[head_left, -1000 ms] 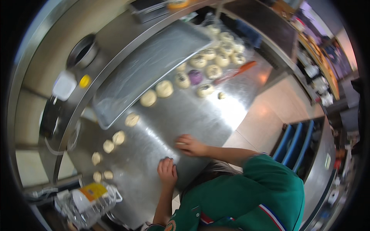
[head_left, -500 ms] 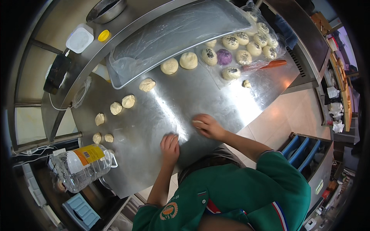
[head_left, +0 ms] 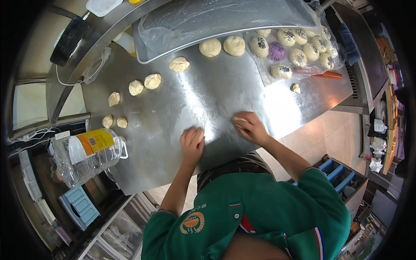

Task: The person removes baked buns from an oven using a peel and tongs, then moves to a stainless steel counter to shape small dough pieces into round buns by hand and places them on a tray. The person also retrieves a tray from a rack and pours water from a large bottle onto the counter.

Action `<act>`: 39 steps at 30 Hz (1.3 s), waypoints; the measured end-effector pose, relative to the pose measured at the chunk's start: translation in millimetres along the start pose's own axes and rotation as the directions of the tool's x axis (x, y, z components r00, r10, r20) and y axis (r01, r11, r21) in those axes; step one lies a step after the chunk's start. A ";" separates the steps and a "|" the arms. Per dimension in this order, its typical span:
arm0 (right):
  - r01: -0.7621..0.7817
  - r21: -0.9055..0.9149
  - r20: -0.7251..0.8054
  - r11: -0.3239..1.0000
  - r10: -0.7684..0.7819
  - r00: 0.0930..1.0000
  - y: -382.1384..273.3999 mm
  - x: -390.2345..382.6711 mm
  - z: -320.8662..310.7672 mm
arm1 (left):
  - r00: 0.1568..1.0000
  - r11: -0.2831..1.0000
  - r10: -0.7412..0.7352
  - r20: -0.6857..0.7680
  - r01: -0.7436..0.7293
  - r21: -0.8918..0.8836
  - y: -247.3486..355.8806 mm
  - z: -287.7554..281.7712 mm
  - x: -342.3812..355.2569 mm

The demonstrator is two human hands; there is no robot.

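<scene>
On the steel worktable (head_left: 151,138), my left hand (head_left: 192,144) is curled over a small piece of pale dough (head_left: 198,135). To its right, my right hand (head_left: 249,127) cups another piece (head_left: 238,121) with bent, slightly blurred fingers. Several loose dough rounds run diagonally beyond my hands, from two small ones (head_left: 122,122) at the left to two larger ones (head_left: 234,46) near the back. At the back right, seeded buns (head_left: 282,71) and a purple bun (head_left: 276,51) sit with clear plastic sheeting. A tiny dough lump (head_left: 296,88) lies below them.
A plastic-covered metal tray (head_left: 225,17) stands at the back, an orange implement (head_left: 328,75) at the right. A large clear jug (head_left: 86,160) lies at the left edge, below a shelf holding a dark phone (head_left: 69,41). A blue-compartment unit (head_left: 336,173) stands right of me.
The camera view has turned, shifting the table's far items up and rightward in the picture. Both my hands remain curled over dough, moving only slightly against the tabletop.
</scene>
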State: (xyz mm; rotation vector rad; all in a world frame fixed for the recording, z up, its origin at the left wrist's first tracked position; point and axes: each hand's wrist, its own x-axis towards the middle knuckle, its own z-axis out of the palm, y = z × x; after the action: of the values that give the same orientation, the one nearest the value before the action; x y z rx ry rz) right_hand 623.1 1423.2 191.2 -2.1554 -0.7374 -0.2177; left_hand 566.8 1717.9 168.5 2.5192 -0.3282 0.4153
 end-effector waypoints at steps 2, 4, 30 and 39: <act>-0.084 -0.085 -0.034 0.993 0.082 0.996 10.3 1.6 -23.3 | 0.991 0.989 -0.136 -0.007 0.136 0.061 -9.2 -17.0 6.1; -0.172 -0.216 -0.055 0.961 0.164 0.985 31.4 34.1 -18.3 | 0.967 0.968 -0.234 -0.103 0.241 0.066 -23.2 -3.7 46.9; -0.381 -0.225 0.008 0.897 0.393 0.920 29.4 15.0 -1.5 | 0.995 0.995 -0.087 -0.045 0.090 0.047 -13.9 0.7 31.6; 0.161 -0.056 0.023 0.985 -0.160 0.987 10.0 17.1 39.5 | 0.995 0.996 0.093 -0.025 -0.092 0.017 -1.4 27.9 23.7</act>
State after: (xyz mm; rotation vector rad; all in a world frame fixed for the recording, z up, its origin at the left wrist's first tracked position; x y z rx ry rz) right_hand 639.1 1455.8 166.0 -2.1560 -0.9267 -0.3077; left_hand 595.3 1700.0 154.2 2.5189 -0.4342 0.4886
